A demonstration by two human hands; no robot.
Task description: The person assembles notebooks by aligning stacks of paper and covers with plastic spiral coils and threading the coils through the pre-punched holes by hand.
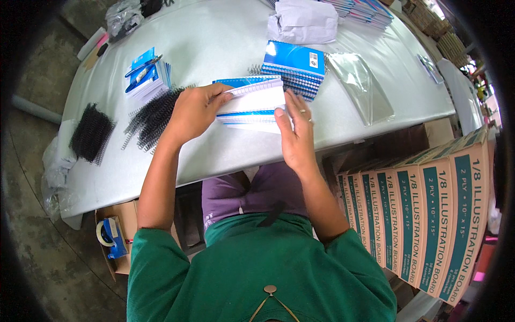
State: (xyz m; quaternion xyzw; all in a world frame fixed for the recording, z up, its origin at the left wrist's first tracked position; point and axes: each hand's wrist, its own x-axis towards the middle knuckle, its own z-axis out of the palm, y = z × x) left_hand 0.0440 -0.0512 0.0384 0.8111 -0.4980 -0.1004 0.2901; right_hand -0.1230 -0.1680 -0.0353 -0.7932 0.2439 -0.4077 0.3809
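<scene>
Over the table's near edge I hold a small notebook (256, 99) with white pages, blue covers and a row of holes along its edge. My left hand (194, 114) pinches its left end between thumb and fingers. At the opposite end my right hand (298, 137) has its thumb in front and its fingers along the side; a ring is on one finger. Behind lies a stack of blue spiral notebooks (294, 60). Black binding coils (155, 119) lie in a heap beside my left wrist, and another bundle of coils (92, 134) is farther left.
Pens (144, 70) rest on a blue-covered stack (149, 88) at the left. Clear plastic (360, 88) lies right of the notebooks, crumpled white paper (302, 22) behind. Cartons (416, 220) stand at my right. An open box (126, 260) with tape sits below the table's left side.
</scene>
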